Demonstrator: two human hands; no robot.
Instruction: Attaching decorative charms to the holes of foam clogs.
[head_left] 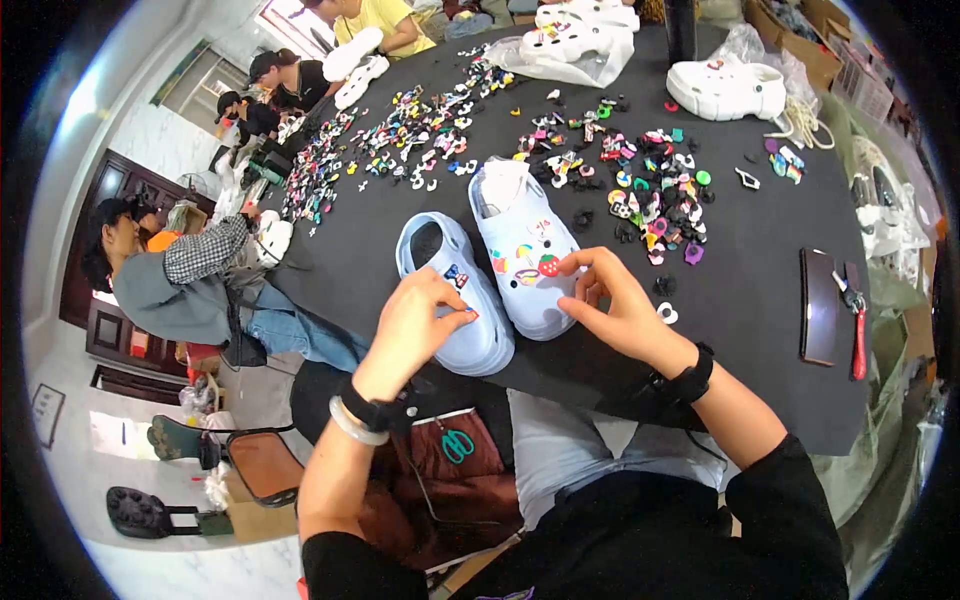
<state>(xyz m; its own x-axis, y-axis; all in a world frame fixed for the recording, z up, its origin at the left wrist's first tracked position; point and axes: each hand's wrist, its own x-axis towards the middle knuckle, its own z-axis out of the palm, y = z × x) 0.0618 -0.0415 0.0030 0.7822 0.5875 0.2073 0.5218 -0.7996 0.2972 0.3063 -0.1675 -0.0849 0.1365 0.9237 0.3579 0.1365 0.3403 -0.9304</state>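
Observation:
Two light blue clogs stand side by side at the table edge before me, toes toward me. Over the left clog [470, 348], my left hand [415, 318] is closed in a pinch on a small red and blue shoe charm [474, 315], mostly covered by the fingertips. Another dark blue and red charm sits higher on that clog. The right clog [540, 318] carries several charms, among them a strawberry charm [548, 265] and a rainbow. My right hand [618, 305] is beside it, index fingertip near the strawberry, thumb apart and lower, nothing visible between them.
Piles of loose charms [655, 195] cover the dark table [755, 300] beyond the clogs. White clogs [725, 90] stand farther back. A phone-like dark slab [819, 305] and a red-handled tool [859, 340] lie at the right. Several people work along the left side.

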